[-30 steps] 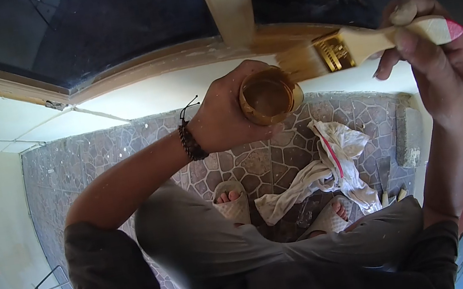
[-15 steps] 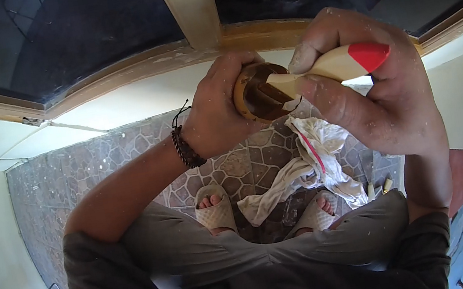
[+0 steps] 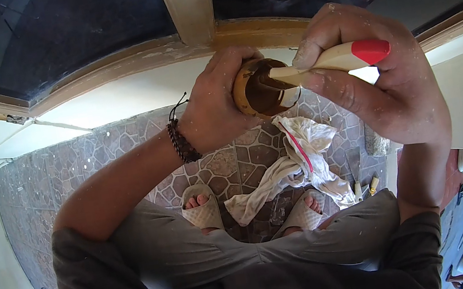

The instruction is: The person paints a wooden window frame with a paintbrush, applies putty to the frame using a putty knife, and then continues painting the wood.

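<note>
My left hand [image 3: 213, 110] is wrapped round a small, round container [image 3: 240, 94] with brown liquid inside and brown smears on its wall. Its opening faces up toward me. Between the thumb and fingers of my right hand [image 3: 391, 85] is a paintbrush [image 3: 337, 58] with a cream handle and a red end. The brush lies nearly level, its front end inside the container's mouth, where the bristles are hard to make out. Both hands are held in front of a wooden window frame [image 3: 160, 55].
Below, a stone-patterned floor [image 3: 92, 163] holds a crumpled white cloth [image 3: 278, 182] with a red stripe, between my sandalled feet. A scraper-like tool [image 3: 354, 163] and small handled tools [image 3: 373, 186] lie to its right. Dark window panes [image 3: 94, 32] rise ahead.
The brush's front end has shifted slightly within the container, and the container's opening is tilted a little differently. My view has shifted slightly, showing more of the tools on the floor.
</note>
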`<act>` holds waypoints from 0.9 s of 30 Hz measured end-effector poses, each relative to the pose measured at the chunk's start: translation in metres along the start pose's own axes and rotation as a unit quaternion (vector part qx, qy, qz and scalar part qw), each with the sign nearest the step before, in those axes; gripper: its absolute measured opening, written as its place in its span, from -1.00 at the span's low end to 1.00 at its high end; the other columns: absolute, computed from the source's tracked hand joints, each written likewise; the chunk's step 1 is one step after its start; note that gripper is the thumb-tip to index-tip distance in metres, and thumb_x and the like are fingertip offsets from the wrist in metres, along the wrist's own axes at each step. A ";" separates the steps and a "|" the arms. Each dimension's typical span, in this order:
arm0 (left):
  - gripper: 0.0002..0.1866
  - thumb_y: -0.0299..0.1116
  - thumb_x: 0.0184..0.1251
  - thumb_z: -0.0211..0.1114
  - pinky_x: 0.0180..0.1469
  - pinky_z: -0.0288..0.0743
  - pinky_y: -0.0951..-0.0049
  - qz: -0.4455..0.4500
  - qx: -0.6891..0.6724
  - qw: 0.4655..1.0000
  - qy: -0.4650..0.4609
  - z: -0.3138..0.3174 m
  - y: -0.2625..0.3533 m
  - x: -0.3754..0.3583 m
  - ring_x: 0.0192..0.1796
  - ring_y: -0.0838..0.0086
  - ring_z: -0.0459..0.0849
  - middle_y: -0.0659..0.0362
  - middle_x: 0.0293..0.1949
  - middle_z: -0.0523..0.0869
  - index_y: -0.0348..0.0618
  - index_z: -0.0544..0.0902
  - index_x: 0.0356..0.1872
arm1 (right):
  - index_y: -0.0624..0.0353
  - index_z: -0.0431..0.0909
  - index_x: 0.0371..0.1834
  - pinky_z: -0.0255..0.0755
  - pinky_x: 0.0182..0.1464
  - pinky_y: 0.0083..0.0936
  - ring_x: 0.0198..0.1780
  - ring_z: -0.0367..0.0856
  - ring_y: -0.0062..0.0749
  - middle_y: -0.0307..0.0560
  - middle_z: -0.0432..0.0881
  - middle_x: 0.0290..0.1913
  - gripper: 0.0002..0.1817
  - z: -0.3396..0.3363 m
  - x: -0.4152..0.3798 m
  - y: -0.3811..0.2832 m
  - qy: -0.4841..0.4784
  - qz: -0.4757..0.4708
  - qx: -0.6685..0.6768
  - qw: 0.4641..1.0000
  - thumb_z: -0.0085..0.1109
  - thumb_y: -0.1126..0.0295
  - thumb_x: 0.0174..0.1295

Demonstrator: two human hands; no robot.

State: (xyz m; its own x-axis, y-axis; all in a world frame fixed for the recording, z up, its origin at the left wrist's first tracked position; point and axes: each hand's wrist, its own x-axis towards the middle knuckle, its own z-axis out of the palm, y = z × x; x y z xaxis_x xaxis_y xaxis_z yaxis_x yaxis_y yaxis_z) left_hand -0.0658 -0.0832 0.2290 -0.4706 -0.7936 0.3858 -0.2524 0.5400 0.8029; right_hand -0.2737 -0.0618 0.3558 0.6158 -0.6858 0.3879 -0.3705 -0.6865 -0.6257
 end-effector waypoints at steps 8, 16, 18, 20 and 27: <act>-0.28 -0.41 -0.22 0.64 0.10 0.53 0.24 -0.002 0.001 1.000 -0.019 0.003 -0.002 -0.001 0.05 0.12 0.59 0.04 -0.03 0.58 -0.15 0.44 0.06 | 0.28 0.57 -0.30 0.42 -0.27 -0.43 -0.32 0.60 -0.33 -0.07 0.60 -0.32 -0.85 -0.001 0.005 0.000 -0.057 -0.002 -0.001 0.998 0.33 0.48 0.15; -0.26 -0.38 -0.20 0.63 0.08 0.55 0.26 -0.008 0.001 1.000 -0.022 0.003 -0.003 -0.001 0.03 0.13 0.64 0.01 -0.04 0.60 -0.18 0.43 0.08 | 0.26 0.57 -0.29 0.42 -0.24 -0.45 -0.30 0.60 -0.35 -0.08 0.61 -0.30 -0.87 -0.002 0.005 -0.008 -0.055 0.025 -0.002 0.998 0.32 0.51 0.15; -0.25 -0.37 -0.19 0.63 0.10 0.56 0.27 -0.016 -0.007 0.999 -0.026 0.001 -0.002 -0.001 0.03 0.15 0.65 0.00 -0.03 0.62 -0.20 0.42 0.10 | 0.26 0.57 -0.28 0.42 -0.23 -0.45 -0.29 0.60 -0.37 -0.08 0.61 -0.29 -0.87 -0.007 0.004 -0.010 -0.039 0.046 0.014 0.998 0.32 0.52 0.15; -0.23 -0.36 -0.19 0.62 0.11 0.57 0.29 -0.023 -0.014 0.999 -0.030 -0.001 -0.001 -0.002 0.04 0.17 0.67 0.00 -0.02 0.63 -0.22 0.41 0.13 | 0.25 0.59 -0.27 0.42 -0.20 -0.46 -0.26 0.59 -0.38 -0.08 0.61 -0.28 -0.87 -0.008 0.002 -0.008 0.003 -0.003 -0.003 1.000 0.32 0.56 0.14; -0.12 -0.40 -0.18 0.63 0.22 0.50 0.39 -0.100 -0.156 0.980 -0.072 -0.009 -0.004 -0.004 0.14 0.44 0.61 0.10 0.07 0.62 -0.24 0.35 0.26 | 0.26 0.62 -0.21 0.51 -0.22 -0.45 -0.21 0.63 -0.33 -0.07 0.60 -0.23 -0.74 0.015 -0.009 -0.012 0.036 -0.031 -0.130 0.990 0.38 0.67 0.00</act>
State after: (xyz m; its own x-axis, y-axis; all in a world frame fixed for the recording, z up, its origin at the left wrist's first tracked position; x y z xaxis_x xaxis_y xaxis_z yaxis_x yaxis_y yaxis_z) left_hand -0.0554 -0.0849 0.2288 -0.5579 -0.8150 0.1564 -0.0912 0.2476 0.9646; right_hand -0.2645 -0.0443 0.3494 0.5954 -0.6492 0.4733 -0.5058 -0.7606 -0.4069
